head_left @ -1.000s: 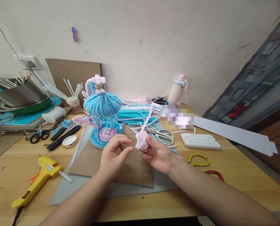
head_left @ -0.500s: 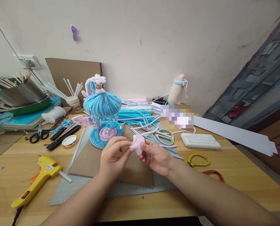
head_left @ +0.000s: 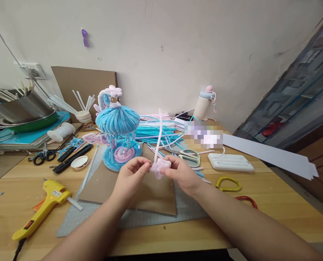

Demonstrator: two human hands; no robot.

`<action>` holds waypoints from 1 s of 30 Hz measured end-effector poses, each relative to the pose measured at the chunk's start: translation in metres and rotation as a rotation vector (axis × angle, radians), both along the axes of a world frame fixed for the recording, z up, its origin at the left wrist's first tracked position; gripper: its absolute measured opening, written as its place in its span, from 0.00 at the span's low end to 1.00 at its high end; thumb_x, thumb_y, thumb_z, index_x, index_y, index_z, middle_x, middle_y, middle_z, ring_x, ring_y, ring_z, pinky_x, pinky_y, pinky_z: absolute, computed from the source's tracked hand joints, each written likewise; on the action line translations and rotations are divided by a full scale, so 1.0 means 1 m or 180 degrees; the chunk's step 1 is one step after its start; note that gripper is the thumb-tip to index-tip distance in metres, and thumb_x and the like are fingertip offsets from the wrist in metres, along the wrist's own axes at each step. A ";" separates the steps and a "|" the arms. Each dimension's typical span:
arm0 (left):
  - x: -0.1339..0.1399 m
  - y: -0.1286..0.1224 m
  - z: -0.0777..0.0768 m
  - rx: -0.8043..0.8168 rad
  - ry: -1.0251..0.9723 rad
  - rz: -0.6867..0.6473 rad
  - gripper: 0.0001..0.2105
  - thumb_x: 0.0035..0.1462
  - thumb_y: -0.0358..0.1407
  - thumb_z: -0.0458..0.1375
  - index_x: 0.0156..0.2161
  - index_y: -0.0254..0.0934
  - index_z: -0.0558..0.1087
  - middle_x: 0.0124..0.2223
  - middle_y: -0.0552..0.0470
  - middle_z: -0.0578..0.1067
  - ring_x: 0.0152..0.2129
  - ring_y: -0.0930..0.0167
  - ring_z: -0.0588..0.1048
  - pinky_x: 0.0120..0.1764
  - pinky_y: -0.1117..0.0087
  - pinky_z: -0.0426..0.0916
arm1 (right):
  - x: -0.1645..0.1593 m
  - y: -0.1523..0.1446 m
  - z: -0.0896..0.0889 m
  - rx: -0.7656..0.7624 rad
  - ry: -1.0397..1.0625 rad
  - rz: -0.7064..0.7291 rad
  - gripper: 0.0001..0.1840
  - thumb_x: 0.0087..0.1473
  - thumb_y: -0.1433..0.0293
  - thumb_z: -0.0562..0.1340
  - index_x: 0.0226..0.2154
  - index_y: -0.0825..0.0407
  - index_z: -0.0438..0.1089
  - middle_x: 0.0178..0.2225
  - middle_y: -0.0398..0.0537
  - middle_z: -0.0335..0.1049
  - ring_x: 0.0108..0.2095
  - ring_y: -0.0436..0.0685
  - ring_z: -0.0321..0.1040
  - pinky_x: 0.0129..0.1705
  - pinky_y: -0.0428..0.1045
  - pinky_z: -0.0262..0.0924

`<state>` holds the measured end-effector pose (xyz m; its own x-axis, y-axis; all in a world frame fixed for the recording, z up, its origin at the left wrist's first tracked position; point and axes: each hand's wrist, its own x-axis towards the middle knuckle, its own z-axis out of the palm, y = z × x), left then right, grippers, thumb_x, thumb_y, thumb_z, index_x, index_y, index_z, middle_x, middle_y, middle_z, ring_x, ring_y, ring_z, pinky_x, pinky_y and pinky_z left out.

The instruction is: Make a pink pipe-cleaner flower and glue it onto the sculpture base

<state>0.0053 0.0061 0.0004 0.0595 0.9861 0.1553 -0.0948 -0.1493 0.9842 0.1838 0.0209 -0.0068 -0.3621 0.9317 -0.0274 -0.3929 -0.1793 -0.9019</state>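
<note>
Bundle of crumpled pale-pink fuzzy chenille point(head_left: 161, 167), pinched in right hand point(head_left: 183, 174), above brown cardboard sheet point(head_left: 158, 197) near its right edge. Just beside left hand point(head_left: 130, 177); cannot tell any grip there. Long pale-pink stem point(head_left: 159, 136) pointing toward wooden desk's point(head_left: 286, 204) back edge.

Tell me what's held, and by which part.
Right hand pinches the pink fuzzy piece by its right side. Left hand is at its left; grip unclear.

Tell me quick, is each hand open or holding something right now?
Left hand: curled, at the pink piece; can't tell if gripping.
Right hand: closed, holding the pink piece.
</note>
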 end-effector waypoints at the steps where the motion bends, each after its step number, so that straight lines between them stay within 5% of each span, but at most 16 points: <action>1: 0.000 0.001 0.000 -0.0104 -0.0008 -0.0084 0.13 0.51 0.44 0.65 0.34 0.35 0.77 0.27 0.52 0.73 0.21 0.75 0.65 0.24 0.74 0.59 | 0.000 -0.001 0.000 0.0048 -0.0090 0.0030 0.15 0.36 0.67 0.76 0.27 0.53 0.74 0.24 0.39 0.69 0.27 0.49 0.60 0.33 0.46 0.52; 5: 0.000 0.002 0.000 -0.0496 -0.0160 -0.0463 0.16 0.49 0.45 0.66 0.39 0.34 0.79 0.27 0.50 0.74 0.18 0.78 0.61 0.21 0.75 0.52 | 0.001 -0.003 0.001 0.0186 -0.0367 0.0384 0.15 0.37 0.67 0.75 0.27 0.53 0.72 0.23 0.37 0.66 0.25 0.48 0.58 0.31 0.46 0.50; 9: -0.002 0.000 0.001 -0.0648 -0.0563 -0.0753 0.12 0.45 0.41 0.69 0.32 0.36 0.78 0.27 0.51 0.73 0.21 0.76 0.64 0.24 0.74 0.55 | 0.002 -0.002 0.001 0.0175 -0.0284 0.0580 0.17 0.36 0.63 0.75 0.28 0.54 0.73 0.25 0.39 0.68 0.27 0.48 0.61 0.33 0.46 0.53; 16: -0.003 -0.002 0.007 -0.0548 -0.0639 -0.0665 0.12 0.40 0.40 0.69 0.29 0.34 0.76 0.28 0.50 0.71 0.20 0.76 0.62 0.23 0.72 0.54 | 0.004 0.003 -0.004 0.0306 -0.0240 0.0455 0.20 0.40 0.56 0.73 0.33 0.53 0.75 0.30 0.44 0.73 0.31 0.52 0.66 0.39 0.50 0.58; 22: -0.011 0.010 0.006 -0.0538 -0.0539 0.0551 0.11 0.41 0.33 0.65 0.33 0.35 0.72 0.30 0.52 0.72 0.21 0.76 0.66 0.22 0.75 0.55 | 0.009 0.015 -0.008 0.0988 -0.0689 0.0144 0.12 0.41 0.64 0.74 0.28 0.51 0.75 0.29 0.43 0.69 0.30 0.52 0.62 0.37 0.49 0.56; 26: -0.046 -0.002 0.003 -0.0394 -0.0314 0.1321 0.16 0.42 0.38 0.65 0.38 0.35 0.71 0.36 0.50 0.72 0.29 0.71 0.70 0.26 0.73 0.61 | 0.011 0.017 -0.008 0.1445 -0.0865 -0.0040 0.08 0.42 0.69 0.73 0.28 0.47 0.76 0.34 0.45 0.70 0.38 0.57 0.63 0.45 0.53 0.56; 27: -0.060 -0.010 0.001 -0.0281 -0.0124 0.1558 0.17 0.42 0.36 0.65 0.39 0.37 0.71 0.38 0.50 0.72 0.33 0.69 0.71 0.30 0.72 0.63 | 0.011 0.016 -0.007 0.1556 -0.0902 -0.0076 0.08 0.43 0.70 0.72 0.29 0.46 0.76 0.36 0.46 0.70 0.40 0.58 0.64 0.47 0.54 0.55; 30: -0.109 -0.041 -0.010 0.0295 0.1968 0.2444 0.15 0.50 0.38 0.61 0.44 0.40 0.70 0.42 0.49 0.72 0.40 0.61 0.71 0.41 0.61 0.67 | 0.009 0.011 -0.007 0.2002 -0.1094 -0.0217 0.08 0.46 0.72 0.70 0.32 0.44 0.77 0.43 0.48 0.68 0.46 0.60 0.65 0.52 0.56 0.55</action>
